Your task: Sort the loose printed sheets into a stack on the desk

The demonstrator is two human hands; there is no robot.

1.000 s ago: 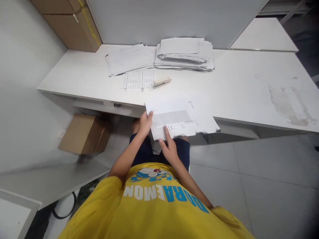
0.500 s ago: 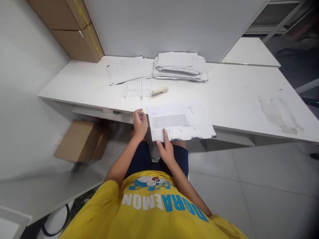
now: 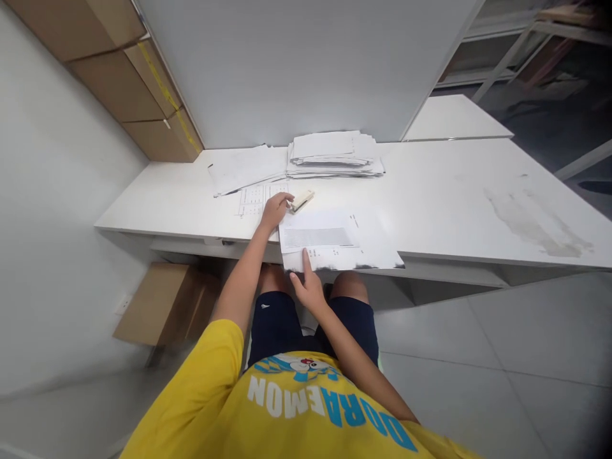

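My left hand [image 3: 276, 211] has its fingers closed at the near left end of a cream stapler [image 3: 303, 200], which lies slantwise on the desk. My right hand [image 3: 309, 290] pinches the front edge of some sheets of paper [image 3: 329, 237], index finger on top and thumb at the edge. A smaller printed sheet lies over a larger one there, and the larger one has dark smudges along its front edge. Partly behind my left hand is a sheet with printed tables [image 3: 252, 199].
A thick stack of papers [image 3: 329, 153] stands at the back of the white desk [image 3: 430, 210], beside loose spread sheets [image 3: 248, 167]. Cardboard boxes [image 3: 165, 137] are piled at the back left. Another cardboard box [image 3: 150, 303] sits below the desk at left. A grey panel [image 3: 296, 70] rises behind.
My left hand has gone from beside the papers' left edge forward to the stapler, which now lies at a steeper slant. My right hand keeps hold of the papers. The view has shifted.
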